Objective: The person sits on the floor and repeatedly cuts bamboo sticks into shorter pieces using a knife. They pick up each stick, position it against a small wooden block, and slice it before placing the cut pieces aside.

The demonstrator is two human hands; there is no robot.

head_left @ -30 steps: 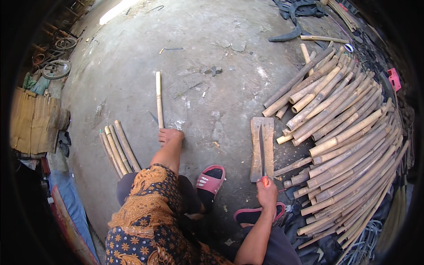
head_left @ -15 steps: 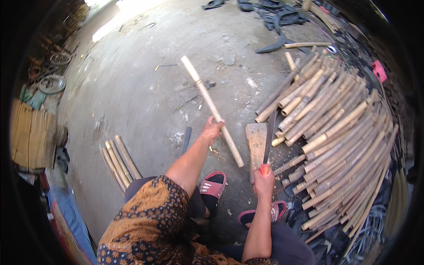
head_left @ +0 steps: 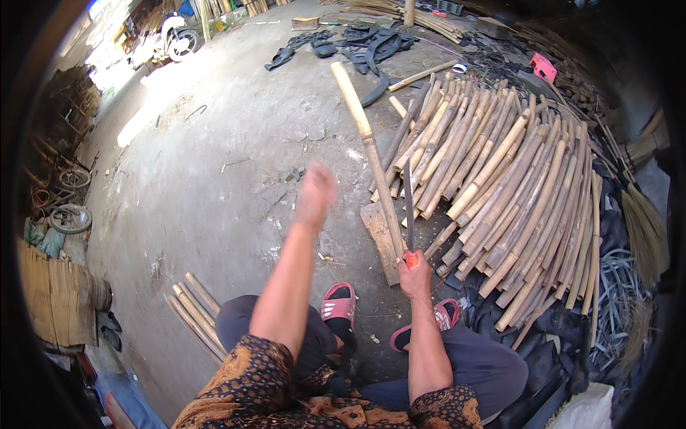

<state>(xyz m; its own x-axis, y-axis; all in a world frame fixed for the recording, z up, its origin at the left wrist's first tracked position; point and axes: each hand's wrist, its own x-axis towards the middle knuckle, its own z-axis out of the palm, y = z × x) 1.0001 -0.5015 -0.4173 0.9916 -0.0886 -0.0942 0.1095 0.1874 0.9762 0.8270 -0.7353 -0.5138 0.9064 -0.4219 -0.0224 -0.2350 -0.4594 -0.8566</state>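
My right hand (head_left: 415,277) grips a long-bladed knife (head_left: 409,204) by its red-orange handle, the dark blade pointing away from me. A bamboo pole (head_left: 375,161), pale at its far end, slants from beside that hand, crossing over a flat wooden board (head_left: 379,239). The pole's near end meets the fingers by the knife handle; whether they grip it too I cannot tell. My left hand (head_left: 316,196) is raised over the floor left of the pole, apart from it, its fingers smeared by motion.
A large pile of bamboo poles (head_left: 500,193) covers the right side. Several cut poles (head_left: 196,307) lie by my left knee. Black rubber-like scraps (head_left: 357,46) lie on the floor ahead. A broom (head_left: 643,232) stands far right; a motorbike (head_left: 175,39) is parked at the back left.
My left hand has let go of the bamboo pole and moved left. The pole has shifted right, its near end now at my right hand. The view has tilted up.
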